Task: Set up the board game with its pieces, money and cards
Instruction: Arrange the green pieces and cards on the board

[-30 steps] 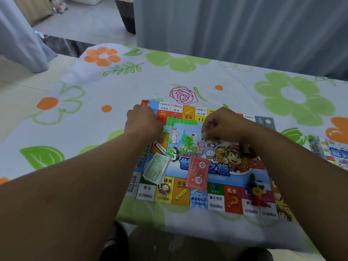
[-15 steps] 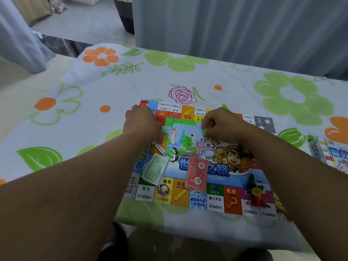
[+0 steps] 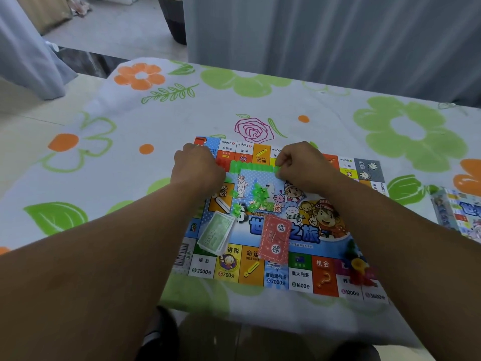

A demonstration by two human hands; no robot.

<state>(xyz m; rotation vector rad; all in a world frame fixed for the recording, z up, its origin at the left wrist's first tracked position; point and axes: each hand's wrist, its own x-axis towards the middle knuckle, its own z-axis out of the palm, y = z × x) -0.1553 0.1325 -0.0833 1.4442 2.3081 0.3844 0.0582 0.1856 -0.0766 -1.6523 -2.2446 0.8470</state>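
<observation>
Over the board [image 3: 302,277], the right hand [image 3: 302,165] still pinched the green strip [image 3: 251,166]; the left hand [image 3: 197,168], curled, hid its grip. Its pieces seemingly remained unseparated.

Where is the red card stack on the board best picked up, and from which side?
Probably pinch its two long edges near the middle, coming from above. The red card stack lies flat on the board, slightly tilted, with both long sides free; the green money lies apart on its left.
</observation>
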